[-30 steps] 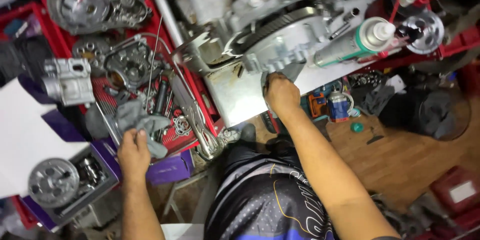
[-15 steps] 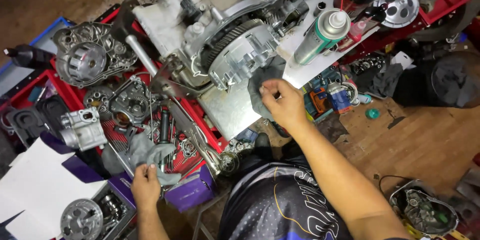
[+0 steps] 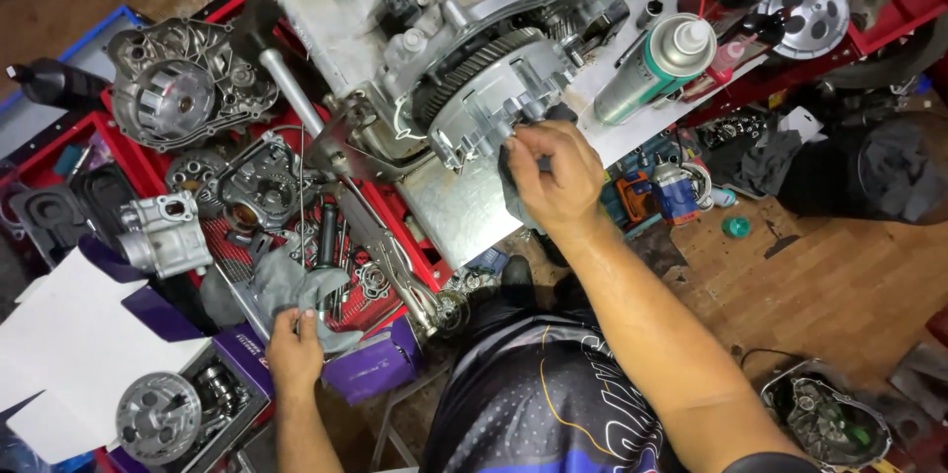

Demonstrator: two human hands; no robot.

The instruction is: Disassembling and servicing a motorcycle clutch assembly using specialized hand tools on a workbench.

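Now the right hand has its fingers closed on a dark cloth, pressed against the round, ribbed metal clutch of the engine. Lower, the left hand grips a soft grey rag over the red tray.

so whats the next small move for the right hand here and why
Probably a short wipe along the clutch edge. The right hand presses a dark rag against the lower rim, fingertips on the metal. The left hand rests apart on a grey cloth in the red tray, so the right hand seems to be doing the work.
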